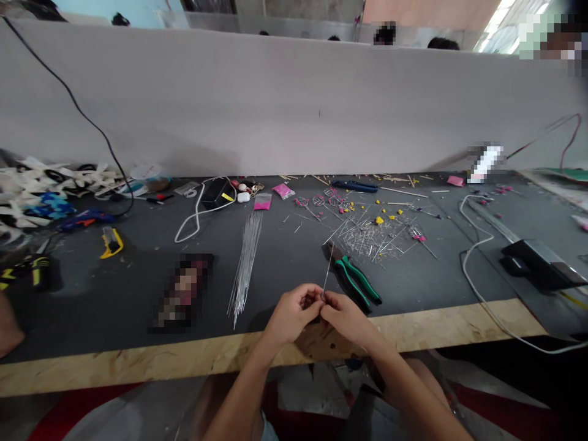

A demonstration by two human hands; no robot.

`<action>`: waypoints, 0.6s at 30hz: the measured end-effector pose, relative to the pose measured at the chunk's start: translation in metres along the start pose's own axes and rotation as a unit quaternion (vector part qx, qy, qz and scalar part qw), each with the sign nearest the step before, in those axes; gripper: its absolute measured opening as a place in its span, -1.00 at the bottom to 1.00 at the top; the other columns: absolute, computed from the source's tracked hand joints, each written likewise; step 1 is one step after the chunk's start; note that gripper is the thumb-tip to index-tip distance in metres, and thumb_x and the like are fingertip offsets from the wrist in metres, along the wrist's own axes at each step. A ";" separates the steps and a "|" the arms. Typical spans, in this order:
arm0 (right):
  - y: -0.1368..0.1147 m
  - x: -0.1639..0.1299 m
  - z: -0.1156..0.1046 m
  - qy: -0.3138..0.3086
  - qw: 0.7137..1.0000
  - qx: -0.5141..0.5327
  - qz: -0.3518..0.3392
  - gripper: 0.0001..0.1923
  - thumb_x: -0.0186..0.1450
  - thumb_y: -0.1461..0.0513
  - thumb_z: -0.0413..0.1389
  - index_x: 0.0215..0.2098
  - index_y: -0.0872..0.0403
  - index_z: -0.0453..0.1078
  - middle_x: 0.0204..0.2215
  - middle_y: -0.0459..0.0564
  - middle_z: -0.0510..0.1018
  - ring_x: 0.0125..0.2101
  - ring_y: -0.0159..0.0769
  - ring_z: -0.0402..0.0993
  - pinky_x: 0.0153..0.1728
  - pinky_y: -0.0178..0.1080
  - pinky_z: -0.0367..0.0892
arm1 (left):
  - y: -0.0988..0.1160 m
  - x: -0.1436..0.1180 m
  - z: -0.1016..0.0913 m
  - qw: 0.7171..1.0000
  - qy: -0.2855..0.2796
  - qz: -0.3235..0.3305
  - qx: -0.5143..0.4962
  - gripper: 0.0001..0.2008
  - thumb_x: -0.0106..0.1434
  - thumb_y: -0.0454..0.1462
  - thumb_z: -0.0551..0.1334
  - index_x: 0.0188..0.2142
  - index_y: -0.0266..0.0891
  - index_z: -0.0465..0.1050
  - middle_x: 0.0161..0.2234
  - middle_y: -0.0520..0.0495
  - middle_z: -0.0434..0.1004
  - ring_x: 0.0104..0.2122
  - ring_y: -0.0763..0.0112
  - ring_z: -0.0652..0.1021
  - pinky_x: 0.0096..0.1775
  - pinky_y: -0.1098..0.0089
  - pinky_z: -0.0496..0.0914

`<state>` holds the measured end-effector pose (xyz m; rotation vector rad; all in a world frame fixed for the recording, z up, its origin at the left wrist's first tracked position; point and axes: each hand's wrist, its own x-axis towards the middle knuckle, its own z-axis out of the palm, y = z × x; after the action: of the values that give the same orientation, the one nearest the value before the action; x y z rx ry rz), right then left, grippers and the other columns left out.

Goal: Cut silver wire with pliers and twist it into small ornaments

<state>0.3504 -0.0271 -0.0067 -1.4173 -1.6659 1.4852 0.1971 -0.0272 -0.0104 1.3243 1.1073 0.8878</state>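
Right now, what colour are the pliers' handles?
Green with black, on the pliers; head view.

The surface (114,288) is covered with a matt dark grey sheet, and its front edge (138,361) is rough, pale chipboard-like wood. A bundle of thin wires (245,263) looks like bright metal, as does the scattered heap of cut wire pieces (372,239). The pliers (356,278) have glossy green and black plastic handles. The small bags (263,202) are shiny pink plastic. The white cable (197,214) looks smooth. The backboard (294,110) is matt pale grey.
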 end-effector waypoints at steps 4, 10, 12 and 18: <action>-0.001 0.001 0.002 0.009 1.000 -0.005 -0.003 -0.90 0.14 0.29 -0.07 -0.53 0.08 0.19 -0.60 -0.21 0.25 -0.54 -0.43 0.19 -0.53 -0.36 0.05 | 0.000 -0.002 -0.001 1.000 -0.002 -0.002 0.000 -0.80 0.14 -0.32 0.20 -0.20 -0.23 0.43 -0.32 -0.01 0.53 -0.32 0.45 0.53 -0.23 0.46 0.40; -0.002 0.004 0.006 0.000 1.000 0.022 -0.004 -0.89 0.15 0.28 -0.07 -0.54 0.07 0.20 -0.63 -0.21 0.26 -0.57 -0.44 0.16 -0.55 -0.36 0.05 | 0.001 -0.004 -0.004 1.000 0.015 -0.016 -0.012 -0.79 0.12 -0.29 0.21 -0.21 -0.24 0.41 -0.30 -0.02 0.54 -0.32 0.44 0.54 -0.24 0.46 0.40; -0.003 0.005 0.007 -0.008 0.999 0.034 -0.002 -0.89 0.15 0.28 -0.07 -0.53 0.08 0.20 -0.63 -0.21 0.28 -0.58 -0.44 0.16 -0.55 -0.37 0.06 | 0.002 -0.004 -0.005 0.999 0.024 -0.020 -0.017 -0.79 0.11 -0.29 0.22 -0.22 -0.24 0.41 -0.31 -0.02 0.54 -0.33 0.45 0.54 -0.25 0.47 0.40; -0.007 0.007 0.009 -0.024 0.996 0.088 -0.002 -0.91 0.14 0.30 -0.04 -0.52 0.07 0.20 -0.60 -0.21 0.30 -0.56 -0.44 0.21 -0.51 -0.37 0.10 | 0.003 -0.007 -0.008 0.998 0.045 -0.016 -0.035 -0.81 0.10 -0.28 0.23 -0.25 -0.25 0.41 -0.35 0.00 0.52 -0.38 0.48 0.51 -0.30 0.49 0.39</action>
<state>0.3378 -0.0235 -0.0051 -1.2912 -1.5225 1.6326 0.1883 -0.0310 -0.0057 1.2155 1.1531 0.9617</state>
